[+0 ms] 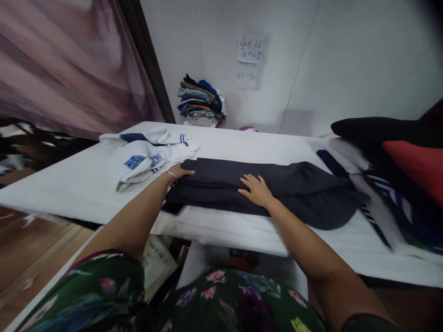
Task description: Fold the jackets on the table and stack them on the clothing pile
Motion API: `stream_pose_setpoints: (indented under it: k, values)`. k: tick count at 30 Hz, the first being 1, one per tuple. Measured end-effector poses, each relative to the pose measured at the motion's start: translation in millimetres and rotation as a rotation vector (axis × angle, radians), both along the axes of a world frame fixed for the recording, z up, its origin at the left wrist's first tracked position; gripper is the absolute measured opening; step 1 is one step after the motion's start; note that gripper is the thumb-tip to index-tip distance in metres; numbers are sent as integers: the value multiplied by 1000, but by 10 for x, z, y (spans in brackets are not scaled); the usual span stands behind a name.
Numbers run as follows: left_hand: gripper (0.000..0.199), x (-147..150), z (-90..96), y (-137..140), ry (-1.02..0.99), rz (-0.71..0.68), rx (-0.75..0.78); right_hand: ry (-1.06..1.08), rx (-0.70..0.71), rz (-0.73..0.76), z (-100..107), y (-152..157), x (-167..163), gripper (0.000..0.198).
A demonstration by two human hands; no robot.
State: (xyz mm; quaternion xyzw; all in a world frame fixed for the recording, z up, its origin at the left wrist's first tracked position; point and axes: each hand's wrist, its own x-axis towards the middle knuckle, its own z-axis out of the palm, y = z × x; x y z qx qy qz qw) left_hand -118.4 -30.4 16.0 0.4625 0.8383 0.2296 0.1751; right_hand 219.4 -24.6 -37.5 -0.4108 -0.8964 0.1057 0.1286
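Dark grey trousers (224,173) lie folded lengthwise across the white table in front of me, smoother on the left and bunched at the right end. At their left end is my left hand (178,171), closed on the cloth edge, with the thumb on top and the other fingers partly hidden. My right hand (256,190) rests flat on the middle of the trousers, fingers spread. Left of the trousers, a white garment (145,154) with blue emblems and striped trim lies crumpled. A flat dark object (173,209) shows from under the trousers' near left corner.
A stack of folded clothes (200,103) stands at the table's back edge by the wall. On the right is a heap of clothes (411,184), with black, red and striped pieces. Handwritten papers (251,50) hang on the wall. A pinkish curtain (69,60) hangs on the left.
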Motion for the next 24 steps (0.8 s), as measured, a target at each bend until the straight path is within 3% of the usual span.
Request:
stream_pose_setpoints:
  k: [3, 7, 9, 13, 17, 24]
  values:
    - [80, -71, 59, -72, 97, 16, 12, 18, 30, 0, -49, 23, 10, 58]
    - [45, -61, 115, -375, 268, 12, 156, 54, 55, 11, -105, 43, 22, 55]
    - [36, 5, 83, -578, 321, -27, 120, 97, 64, 15, -118, 34, 30, 53]
    - [42, 165, -66, -859, 363, -80, -47, 193, 69, 35, -109, -7, 38, 48]
    - [49, 254, -171, -894, 423, -38, -75, 212, 67, 48, -100, -42, 33, 46]
    - [51, 213, -178, -826, 381, 2, -107, 212, 91, 55, -178, -43, 27, 44]
